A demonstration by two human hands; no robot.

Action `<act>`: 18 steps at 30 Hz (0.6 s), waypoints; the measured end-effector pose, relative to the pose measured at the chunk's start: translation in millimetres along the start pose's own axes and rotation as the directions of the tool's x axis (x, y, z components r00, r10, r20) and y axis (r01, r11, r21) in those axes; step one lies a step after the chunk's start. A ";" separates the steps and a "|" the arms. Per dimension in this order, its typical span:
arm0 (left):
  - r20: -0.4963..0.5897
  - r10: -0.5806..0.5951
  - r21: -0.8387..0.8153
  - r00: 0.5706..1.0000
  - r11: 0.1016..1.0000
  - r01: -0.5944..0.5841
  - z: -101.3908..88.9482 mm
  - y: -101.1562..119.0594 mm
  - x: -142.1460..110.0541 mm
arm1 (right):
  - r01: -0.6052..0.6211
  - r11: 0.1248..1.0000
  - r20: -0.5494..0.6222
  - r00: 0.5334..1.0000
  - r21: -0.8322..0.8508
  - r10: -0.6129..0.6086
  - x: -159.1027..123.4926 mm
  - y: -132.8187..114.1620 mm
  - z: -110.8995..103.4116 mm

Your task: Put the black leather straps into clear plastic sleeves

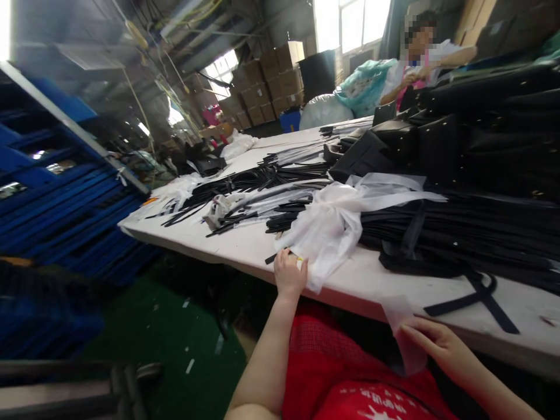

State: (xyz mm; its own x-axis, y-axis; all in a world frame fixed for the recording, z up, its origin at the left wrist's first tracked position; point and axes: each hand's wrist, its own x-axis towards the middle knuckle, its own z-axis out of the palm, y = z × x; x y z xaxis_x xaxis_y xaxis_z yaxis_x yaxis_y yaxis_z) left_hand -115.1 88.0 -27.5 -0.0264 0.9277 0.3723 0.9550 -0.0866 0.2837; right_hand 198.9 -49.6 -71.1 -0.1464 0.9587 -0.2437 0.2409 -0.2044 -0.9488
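Note:
At the table's near edge, my left hand (289, 275) has its fingers curled. Something small and pale with a yellow edge (300, 259) shows between thumb and fingers, too little of it to name. Close to those fingertips lie a short black strip (272, 256) and a crumpled heap of sheer white plastic film (328, 224). Lower right, my right hand (435, 341) pinches a translucent white plastic strip (405, 332), which hangs in a curve off the table edge in front of my red apron (332, 361).
Bundles of black straps (464, 233) lie along the pale table (236, 245), some wrapped in film. Black bags (490, 134) are piled at the right. Across the table is another person (420, 70). Blue racking (65, 192) stands left; cartons (275, 81) are stacked behind.

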 end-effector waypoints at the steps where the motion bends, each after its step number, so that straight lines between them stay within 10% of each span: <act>1: 0.052 0.019 0.052 0.998 0.998 -0.022 3.9 -9.2 -2.8 | 0.000 1.000 0.003 1.000 -0.006 0.000 1.8 1.7 1.7; 6: 0.160 0.035 0.119 0.986 0.991 -0.054 16.9 -26.0 -19.1 | 0.008 1.000 0.003 1.000 0.009 -0.008 8.3 4.6 7.8; 11: 0.051 0.067 0.014 0.996 0.998 -0.068 -0.4 -8.3 -16.9 | 0.019 1.000 0.003 1.000 -0.017 -0.019 11.4 -3.2 10.1; 15: 0.110 0.151 -0.433 0.982 0.897 -0.089 -15.4 39.8 -23.4 | 0.021 1.000 0.007 1.000 -0.013 -0.021 10.3 -19.3 15.5; 18: 0.384 0.331 -0.755 0.862 0.650 0.086 -18.6 76.0 -33.6 | 0.016 0.999 0.041 0.999 0.028 -0.018 9.4 -25.7 16.3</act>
State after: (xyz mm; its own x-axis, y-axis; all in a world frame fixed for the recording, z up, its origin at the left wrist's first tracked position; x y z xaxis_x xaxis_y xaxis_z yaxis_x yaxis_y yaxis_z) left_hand -47.2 43.5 -2.0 0.4063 0.9106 0.0758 0.3958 -0.2502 0.8836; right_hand 175.7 -38.5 -52.3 -0.1902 0.9532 -0.2352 0.2116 -0.1941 -0.9579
